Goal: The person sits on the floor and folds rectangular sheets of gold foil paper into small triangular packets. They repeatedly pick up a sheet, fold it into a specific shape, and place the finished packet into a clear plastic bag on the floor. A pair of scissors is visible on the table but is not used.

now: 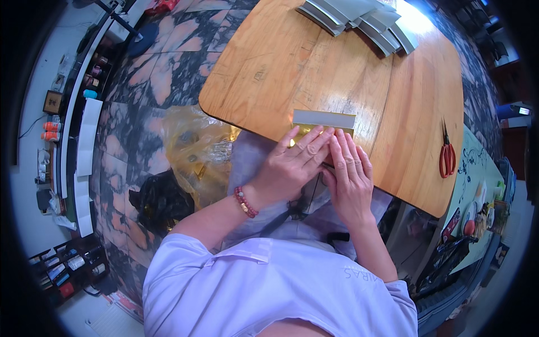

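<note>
A small sheet of shiny gold foil paper [300, 129] lies at the near edge of the wooden table [261, 97], with a pale strip [324, 119] along its far side. My left hand [294, 162] rests flat on the gold paper, fingers stretched and slightly apart. Beside it, my right hand [350, 179] lies with straight fingers close together, fingertips at the paper's near right part. The two hands almost meet at the fingers. They cover much of the gold area, so its near edge is hidden. Neither hand visibly grasps anything.
Overlapping pale folded pieces [353, 17] are piled at the table's far edge. Red-handled scissors [447, 156] lie near its right edge. On the floor at left are a yellowish plastic bag [198, 147] and a black bag [162, 198]. A pale green side table [471, 151] stands right.
</note>
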The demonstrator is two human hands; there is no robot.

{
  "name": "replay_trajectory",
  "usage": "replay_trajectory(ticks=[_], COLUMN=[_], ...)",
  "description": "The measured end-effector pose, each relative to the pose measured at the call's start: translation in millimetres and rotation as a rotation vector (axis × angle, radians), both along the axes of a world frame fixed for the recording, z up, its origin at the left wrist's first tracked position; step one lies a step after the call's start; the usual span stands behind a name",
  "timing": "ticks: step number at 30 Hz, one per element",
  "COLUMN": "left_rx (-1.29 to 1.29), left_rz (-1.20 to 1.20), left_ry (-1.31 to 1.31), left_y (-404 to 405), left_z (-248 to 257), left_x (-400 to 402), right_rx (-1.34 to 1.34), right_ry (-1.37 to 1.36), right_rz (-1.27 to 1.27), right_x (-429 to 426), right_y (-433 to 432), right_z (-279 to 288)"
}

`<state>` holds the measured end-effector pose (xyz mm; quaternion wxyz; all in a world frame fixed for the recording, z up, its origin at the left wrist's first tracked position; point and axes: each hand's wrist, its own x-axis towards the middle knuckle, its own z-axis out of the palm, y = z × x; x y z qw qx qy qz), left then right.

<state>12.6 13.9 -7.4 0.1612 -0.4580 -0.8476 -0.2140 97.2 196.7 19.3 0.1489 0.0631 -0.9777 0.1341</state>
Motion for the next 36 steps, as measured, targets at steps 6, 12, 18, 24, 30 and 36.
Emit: replay_trajectory(ticks=[6,12,18,24,30,36], left_rx=[-0.026,-0.016,-0.007,0.024,0.022,0.038], left_rz=[0.007,-0.010,-0.029,-0.043,-0.023,-0.015], left_ry=[-0.009,-0.009,0.000,0.020,0.019,0.004], left_y=[-23.0,-22.9,-16.1,-16.9,-45.2,-49.0], left_z=[2.3,2.4,-0.2,-5.5,4.6,1.5], left_x=[-5.9,-7.1,-11.1,-15.4,-21.6,-22.6], right_rx=[0.085,0.160,0.224,0.071,0.066,0.141], right_ry=[-0.006,0.009,0.027,0.031,0.022,0.024], right_rz=[-0.045,-0.105,-0.139,0.019,-0.061,-0.125], right_x=[4.6,18.2,19.8,-1.1,12.5,26.2], right_y=[1.8,17.6,14.7,-20.3,-4.3,11.5], right_z=[0.7,-2.2,5.7,-4.7,-4.7,1.0])
